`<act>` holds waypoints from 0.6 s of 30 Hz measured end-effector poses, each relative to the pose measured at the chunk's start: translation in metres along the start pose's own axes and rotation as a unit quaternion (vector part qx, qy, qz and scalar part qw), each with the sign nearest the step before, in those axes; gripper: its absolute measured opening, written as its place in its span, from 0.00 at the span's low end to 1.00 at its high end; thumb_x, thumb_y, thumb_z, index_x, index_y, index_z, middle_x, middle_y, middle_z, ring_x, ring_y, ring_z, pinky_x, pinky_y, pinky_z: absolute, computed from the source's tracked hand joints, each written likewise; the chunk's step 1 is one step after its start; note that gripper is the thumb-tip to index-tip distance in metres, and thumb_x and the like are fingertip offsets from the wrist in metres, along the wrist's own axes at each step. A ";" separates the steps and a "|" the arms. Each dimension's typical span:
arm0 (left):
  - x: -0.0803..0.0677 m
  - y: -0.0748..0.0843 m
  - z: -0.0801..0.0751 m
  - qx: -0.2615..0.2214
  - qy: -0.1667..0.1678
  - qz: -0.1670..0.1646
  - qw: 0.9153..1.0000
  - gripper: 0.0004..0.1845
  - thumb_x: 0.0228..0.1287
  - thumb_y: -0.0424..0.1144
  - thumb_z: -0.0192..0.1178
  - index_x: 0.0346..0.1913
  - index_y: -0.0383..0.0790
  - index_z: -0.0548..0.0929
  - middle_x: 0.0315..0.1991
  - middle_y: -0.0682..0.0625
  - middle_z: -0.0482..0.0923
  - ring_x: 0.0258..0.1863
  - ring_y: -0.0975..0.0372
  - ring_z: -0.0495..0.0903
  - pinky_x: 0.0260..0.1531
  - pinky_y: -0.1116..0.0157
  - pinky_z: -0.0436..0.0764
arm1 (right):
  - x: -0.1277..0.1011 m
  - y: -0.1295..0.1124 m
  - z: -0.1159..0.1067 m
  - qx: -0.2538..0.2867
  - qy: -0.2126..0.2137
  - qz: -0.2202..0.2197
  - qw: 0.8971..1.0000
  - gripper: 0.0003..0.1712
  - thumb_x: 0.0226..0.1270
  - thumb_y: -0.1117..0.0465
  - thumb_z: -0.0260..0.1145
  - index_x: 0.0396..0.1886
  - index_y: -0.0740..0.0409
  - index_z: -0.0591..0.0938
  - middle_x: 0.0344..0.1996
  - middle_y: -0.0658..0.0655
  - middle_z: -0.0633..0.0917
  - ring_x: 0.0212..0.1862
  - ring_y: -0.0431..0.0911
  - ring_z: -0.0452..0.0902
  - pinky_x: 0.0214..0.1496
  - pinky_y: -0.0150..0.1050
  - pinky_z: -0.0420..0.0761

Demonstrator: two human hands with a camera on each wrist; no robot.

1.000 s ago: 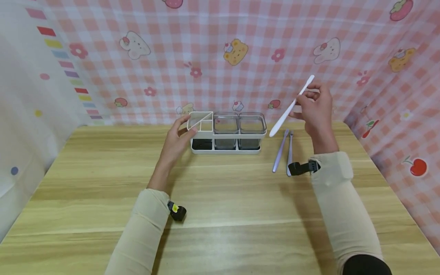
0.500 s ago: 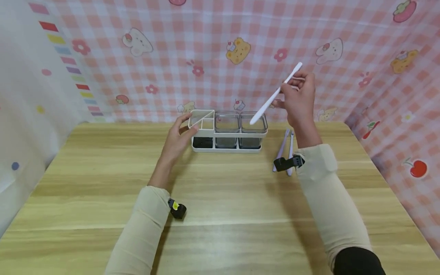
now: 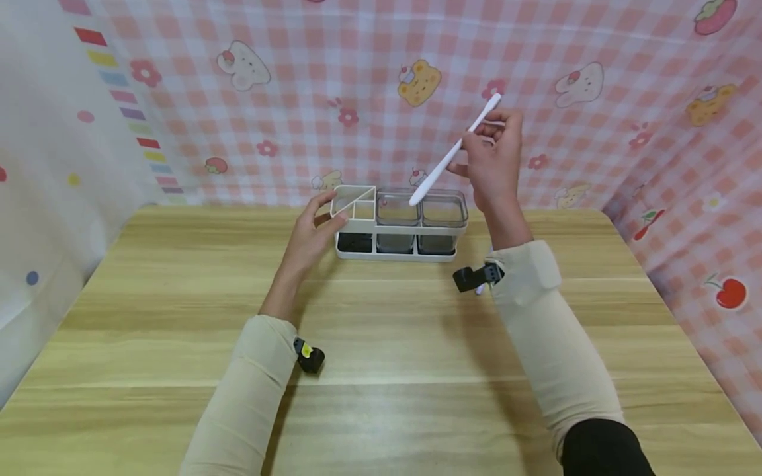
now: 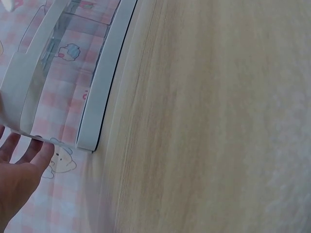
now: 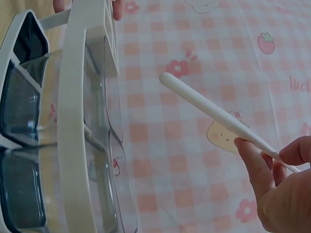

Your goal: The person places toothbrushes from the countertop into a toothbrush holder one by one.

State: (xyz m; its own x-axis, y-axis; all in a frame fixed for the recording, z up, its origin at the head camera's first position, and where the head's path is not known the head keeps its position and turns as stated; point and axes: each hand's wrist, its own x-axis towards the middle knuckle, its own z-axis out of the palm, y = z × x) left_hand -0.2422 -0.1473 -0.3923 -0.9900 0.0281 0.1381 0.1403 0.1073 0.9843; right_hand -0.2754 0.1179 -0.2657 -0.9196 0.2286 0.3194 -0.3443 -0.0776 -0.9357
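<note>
A white toothbrush is held slantwise in the air by my right hand, pinched between thumb and fingers. Its rounded handle end points down to the left and overlaps the middle clear cup in the head view; the right wrist view shows that end apart from the rack. A white two-tier toothbrush rack stands at the back of the table. My left hand grips its left end, thumb in front and fingers behind, at the divided compartment.
A second clear cup fills the rack's right slot. Right of the rack, a purple toothbrush lies on the wooden table, mostly hidden by my right wrist and its camera. A pink checked cloth hangs close behind.
My right hand has carried the white toothbrush leftward, from over the table right of the rack to over the cups. The left hand keeps its grip on the rack.
</note>
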 end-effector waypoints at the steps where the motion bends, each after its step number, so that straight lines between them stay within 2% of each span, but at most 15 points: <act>1: 0.000 0.000 0.000 0.001 -0.001 -0.001 1.000 0.31 0.73 0.40 0.61 0.75 0.42 0.67 0.75 0.44 0.62 0.69 0.46 0.68 0.64 0.49 0.74 | 0.000 0.000 0.002 0.003 0.000 -0.002 1.000 0.17 0.71 0.74 0.58 0.52 0.55 0.65 0.40 0.56 0.72 0.37 0.46 0.75 0.29 0.38 0.87; 4: -0.001 0.002 -0.001 0.005 0.000 -0.003 1.000 0.30 0.73 0.40 0.61 0.75 0.42 0.67 0.75 0.44 0.62 0.69 0.46 0.68 0.63 0.49 0.74 | -0.001 0.002 0.008 0.017 -0.005 -0.006 1.000 0.17 0.71 0.74 0.57 0.52 0.55 0.64 0.40 0.56 0.72 0.35 0.46 0.74 0.27 0.37 0.86; 13: 0.000 0.001 -0.001 0.003 0.004 -0.001 1.000 0.30 0.72 0.38 0.61 0.74 0.42 0.67 0.74 0.43 0.63 0.68 0.45 0.69 0.62 0.50 0.76 | -0.009 0.018 0.035 -0.006 -0.033 -0.037 0.999 0.15 0.73 0.74 0.53 0.52 0.57 0.63 0.43 0.56 0.71 0.36 0.46 0.73 0.29 0.38 0.86; 18: 0.000 0.001 0.000 -0.002 0.001 -0.001 1.000 0.31 0.72 0.39 0.61 0.75 0.41 0.67 0.74 0.44 0.62 0.68 0.46 0.69 0.62 0.51 0.75 | -0.013 0.029 0.048 -0.033 -0.033 -0.053 0.998 0.15 0.74 0.73 0.54 0.54 0.59 0.63 0.45 0.62 0.73 0.36 0.48 0.76 0.34 0.46 0.88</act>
State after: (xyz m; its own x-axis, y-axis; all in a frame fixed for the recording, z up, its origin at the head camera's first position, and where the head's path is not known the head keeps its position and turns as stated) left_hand -0.2425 -0.1477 -0.3915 -0.9903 0.0251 0.1369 0.1388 0.1043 0.9848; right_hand -0.2823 0.0665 -0.2896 -0.8901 0.1668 0.4242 -0.4290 0.0076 -0.9033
